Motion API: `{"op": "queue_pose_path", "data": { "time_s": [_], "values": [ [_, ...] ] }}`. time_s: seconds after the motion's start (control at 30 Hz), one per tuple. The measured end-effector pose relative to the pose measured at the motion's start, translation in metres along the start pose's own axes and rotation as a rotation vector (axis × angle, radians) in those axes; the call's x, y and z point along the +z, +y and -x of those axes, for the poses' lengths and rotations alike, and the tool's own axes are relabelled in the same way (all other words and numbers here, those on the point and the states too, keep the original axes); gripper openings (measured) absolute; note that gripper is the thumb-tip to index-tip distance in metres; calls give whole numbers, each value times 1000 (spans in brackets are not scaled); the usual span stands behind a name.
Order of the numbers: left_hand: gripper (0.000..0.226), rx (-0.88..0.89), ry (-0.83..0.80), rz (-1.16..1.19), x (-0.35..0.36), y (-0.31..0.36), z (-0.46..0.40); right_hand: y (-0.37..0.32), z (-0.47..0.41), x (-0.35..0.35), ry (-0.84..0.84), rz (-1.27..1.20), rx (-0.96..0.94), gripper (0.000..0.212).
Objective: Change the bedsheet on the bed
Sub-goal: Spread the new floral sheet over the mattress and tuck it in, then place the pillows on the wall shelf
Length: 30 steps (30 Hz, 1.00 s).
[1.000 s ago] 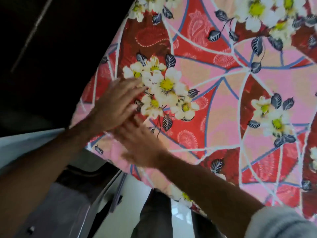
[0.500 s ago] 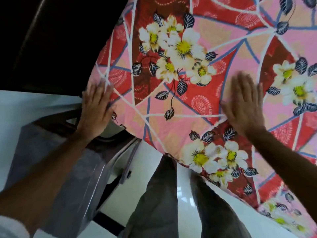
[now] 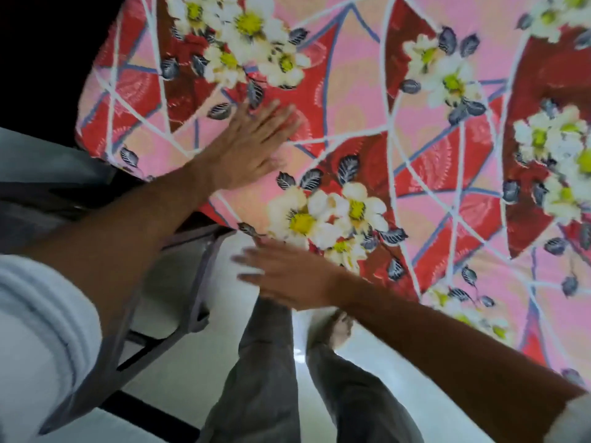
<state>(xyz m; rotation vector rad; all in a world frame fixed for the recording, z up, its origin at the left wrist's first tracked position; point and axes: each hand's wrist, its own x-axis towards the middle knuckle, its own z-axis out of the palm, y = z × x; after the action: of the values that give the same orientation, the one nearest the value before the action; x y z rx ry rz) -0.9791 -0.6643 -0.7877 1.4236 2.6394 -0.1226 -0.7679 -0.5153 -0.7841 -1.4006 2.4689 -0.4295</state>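
Legs and floor: I see my legs on the glossy white floor, tight against the bed corner; a slip there is possible.
Right hand: my right hand is flat, fingers straight, holding nothing, at the bedsheet's near edge, blurred.
Left hand: my left hand lies flat on the sheet, fingers spread, gripping nothing.
Sheet: it covers the bed top and hangs over the corner.
Risk: I judge that pushing sideways could drag the corner loose or bunch new creases.
Chair: a grey chair beside the corner could snag the hanging edge.
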Motion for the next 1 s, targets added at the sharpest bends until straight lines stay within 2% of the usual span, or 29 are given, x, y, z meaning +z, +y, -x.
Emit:
{"op": "queue_pose_path", "data": {
  "time_s": [0.07, 0.13, 0.2, 0.27, 0.33, 0.4, 0.43, 0.5, 0.57, 0.63, 0.67, 0.73, 0.8, 0.83, 0.9, 0.93, 0.97, 1.0],
  "values": [
    [72, -19, -15, -28, 7, 23, 15, 32, 52, -19, 166, -58, 222, 49],
    [77, 104, -51, -113, 8, 60, 31, 71, 112, -38, 268, -37, 442, 49],
    [83, 274, -92, -145, 6, 102, 47, 108, 167, -53, 283, 35, 690, 53],
    [82, 494, -129, -132, 7, 138, 60, 131, 211, -59, 212, 104, 944, 62],
    [72, 842, -178, -117, 8, 169, 63, 128, 236, -44, 136, 116, 1114, 71],
    [64, 1095, -182, -105, 2, 192, 58, 99, 233, -19, 88, 171, 1040, 73],
    [61, 1105, -129, -76, -5, 203, 51, 79, 229, -7, 67, 198, 919, 73],
    [54, 941, 34, 40, -20, 217, 23, 34, 218, 16, 14, 203, 587, 74],
    [53, 656, 112, 111, -33, 219, -14, -12, 213, 40, -113, 169, 258, 73],
    [61, 347, 87, 127, -36, 217, -51, -51, 222, 58, -280, 75, 94, 70],
    [67, 228, 38, 103, -34, 218, -63, -61, 230, 59, -299, 5, 105, 68],
    [79, 177, -56, 1, -21, 232, -64, -67, 249, 51, -180, -79, 250, 62],
    [84, 310, -163, -59, -19, 256, -46, -65, 271, 26, 0, -102, 440, 58],
    [83, 439, -211, -94, -23, 268, -34, -61, 285, 8, 86, -81, 522, 58],
    [79, 722, -382, -154, -40, 285, -16, -51, 308, -23, 155, -47, 681, 62],
    [73, 811, -475, -159, -64, 290, -15, -47, 319, -42, 161, -42, 762, 66],
    [65, 825, -534, -147, -87, 296, -14, -46, 329, -59, 167, -51, 849, 69],
    [60, 755, -527, -122, -113, 301, -19, -45, 339, -80, 179, -58, 942, 72]
  ]
}}
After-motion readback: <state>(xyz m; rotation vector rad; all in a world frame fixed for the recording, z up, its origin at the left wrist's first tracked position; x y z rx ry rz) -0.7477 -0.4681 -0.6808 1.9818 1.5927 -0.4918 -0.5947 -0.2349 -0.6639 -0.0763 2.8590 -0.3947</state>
